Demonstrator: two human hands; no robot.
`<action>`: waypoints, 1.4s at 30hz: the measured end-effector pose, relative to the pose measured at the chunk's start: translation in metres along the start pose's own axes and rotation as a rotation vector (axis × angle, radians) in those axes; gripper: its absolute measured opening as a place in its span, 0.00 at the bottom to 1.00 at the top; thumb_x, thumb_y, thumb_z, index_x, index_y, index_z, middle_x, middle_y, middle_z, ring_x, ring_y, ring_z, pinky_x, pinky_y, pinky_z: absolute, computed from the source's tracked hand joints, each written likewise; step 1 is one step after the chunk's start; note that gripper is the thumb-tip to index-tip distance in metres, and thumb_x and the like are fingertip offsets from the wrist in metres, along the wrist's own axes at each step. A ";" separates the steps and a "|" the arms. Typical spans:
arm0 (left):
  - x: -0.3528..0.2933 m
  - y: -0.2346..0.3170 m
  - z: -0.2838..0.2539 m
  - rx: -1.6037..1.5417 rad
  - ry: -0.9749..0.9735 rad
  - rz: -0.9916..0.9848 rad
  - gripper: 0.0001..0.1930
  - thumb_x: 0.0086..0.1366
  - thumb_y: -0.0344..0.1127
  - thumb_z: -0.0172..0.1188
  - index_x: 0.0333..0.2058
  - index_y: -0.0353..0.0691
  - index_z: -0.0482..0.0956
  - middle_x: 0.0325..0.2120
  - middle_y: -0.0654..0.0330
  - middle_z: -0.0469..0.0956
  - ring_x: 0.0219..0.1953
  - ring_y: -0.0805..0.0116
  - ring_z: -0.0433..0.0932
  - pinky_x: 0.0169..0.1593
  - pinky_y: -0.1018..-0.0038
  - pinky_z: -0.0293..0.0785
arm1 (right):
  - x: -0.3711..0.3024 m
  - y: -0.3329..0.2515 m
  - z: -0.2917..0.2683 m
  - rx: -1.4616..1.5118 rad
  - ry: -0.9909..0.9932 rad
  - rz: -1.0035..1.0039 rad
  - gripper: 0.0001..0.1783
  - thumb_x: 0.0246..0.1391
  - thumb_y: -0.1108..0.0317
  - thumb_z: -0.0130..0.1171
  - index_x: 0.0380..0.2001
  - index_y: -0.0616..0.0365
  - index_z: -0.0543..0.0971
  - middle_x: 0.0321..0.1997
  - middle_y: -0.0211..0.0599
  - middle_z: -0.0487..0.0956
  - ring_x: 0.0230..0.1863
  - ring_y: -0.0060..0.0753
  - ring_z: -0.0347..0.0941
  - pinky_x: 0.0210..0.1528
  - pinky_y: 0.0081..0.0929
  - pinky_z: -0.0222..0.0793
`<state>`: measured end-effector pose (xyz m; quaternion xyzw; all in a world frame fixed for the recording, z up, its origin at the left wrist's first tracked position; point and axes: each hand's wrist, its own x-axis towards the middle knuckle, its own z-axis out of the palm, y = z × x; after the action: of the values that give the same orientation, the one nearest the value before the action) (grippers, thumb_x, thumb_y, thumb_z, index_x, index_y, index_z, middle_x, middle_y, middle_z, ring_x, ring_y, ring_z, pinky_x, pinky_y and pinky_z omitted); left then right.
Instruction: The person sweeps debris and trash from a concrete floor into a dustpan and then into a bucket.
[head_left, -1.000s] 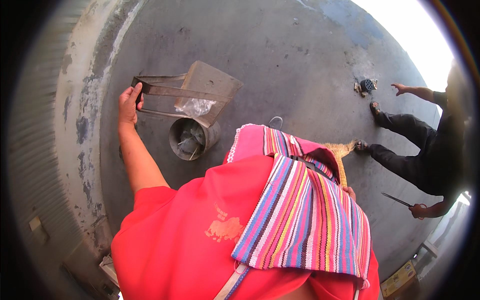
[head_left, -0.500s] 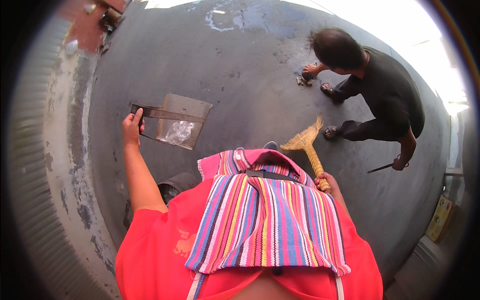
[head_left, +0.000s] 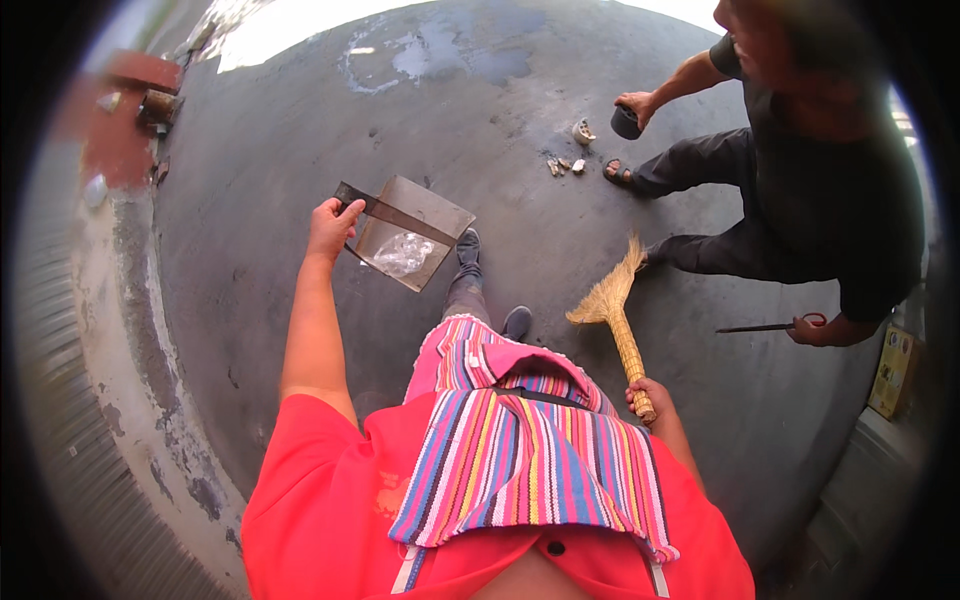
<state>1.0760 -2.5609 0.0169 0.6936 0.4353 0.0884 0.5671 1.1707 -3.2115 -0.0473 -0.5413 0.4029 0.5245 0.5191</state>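
Observation:
My left hand is closed round the handle of a metal dustpan, held out ahead on the left. Crumpled clear plastic lies in the pan. At my right side, my right hand grips the lower end of a straw broom, its bristles fanned out and pointing away from me. Beyond the broom, several pale broken chunks and a pale cylindrical piece are on the grey floor, apart from both tools.
At the right stands another person, one hand holding a black cylindrical block, the other a long thin tool with red at its handle. A peeling wall runs along the left. Far ahead is a wet patch.
The dustpan has moved rightward and forward with my left hand. My foot now shows beside it. The other person has straightened up, lifting the black block off the floor.

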 end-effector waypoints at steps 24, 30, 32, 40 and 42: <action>0.352 -0.137 0.322 0.554 -0.553 -0.249 0.28 0.58 0.56 0.53 0.24 0.29 0.76 0.20 0.45 0.77 0.29 0.51 0.78 0.37 0.61 0.71 | 0.051 -0.258 0.225 -0.047 0.129 -0.020 0.25 0.38 0.78 0.58 0.45 0.61 0.69 0.21 0.34 0.72 0.16 0.26 0.70 0.13 0.25 0.67; 0.337 -0.113 0.328 0.679 -0.522 -0.285 0.24 0.56 0.54 0.56 0.31 0.32 0.77 0.29 0.45 0.78 0.36 0.51 0.78 0.41 0.62 0.72 | 0.018 -0.331 0.177 -0.233 0.293 -0.270 0.39 0.34 0.81 0.57 0.57 0.63 0.61 0.23 0.37 0.73 0.15 0.25 0.69 0.13 0.24 0.65; 0.327 -0.113 0.334 0.729 -0.401 -0.274 0.25 0.55 0.54 0.57 0.35 0.34 0.76 0.35 0.46 0.77 0.41 0.51 0.76 0.45 0.61 0.70 | 0.046 -0.396 0.154 -0.247 0.360 -0.392 0.37 0.34 0.81 0.57 0.54 0.64 0.63 0.23 0.37 0.73 0.13 0.25 0.68 0.13 0.24 0.64; 0.317 -0.084 0.351 0.829 -0.213 -0.268 0.19 0.56 0.50 0.59 0.30 0.36 0.74 0.31 0.48 0.76 0.36 0.50 0.74 0.40 0.61 0.68 | 0.331 -0.631 0.119 -0.930 0.802 -0.450 0.21 0.29 0.72 0.63 0.33 0.67 0.74 0.26 0.45 0.79 0.28 0.39 0.78 0.28 0.34 0.74; 0.321 -0.087 0.348 0.841 -0.200 -0.335 0.19 0.57 0.50 0.58 0.31 0.37 0.74 0.33 0.49 0.77 0.39 0.51 0.74 0.41 0.61 0.68 | 0.333 -0.603 0.167 -0.865 0.619 -0.389 0.27 0.31 0.69 0.63 0.40 0.69 0.72 0.34 0.53 0.78 0.35 0.44 0.78 0.36 0.37 0.75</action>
<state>1.4410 -2.5837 -0.2964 0.7887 0.4826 -0.2560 0.2819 1.7787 -2.9283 -0.2766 -0.8975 0.1776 0.3535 0.1949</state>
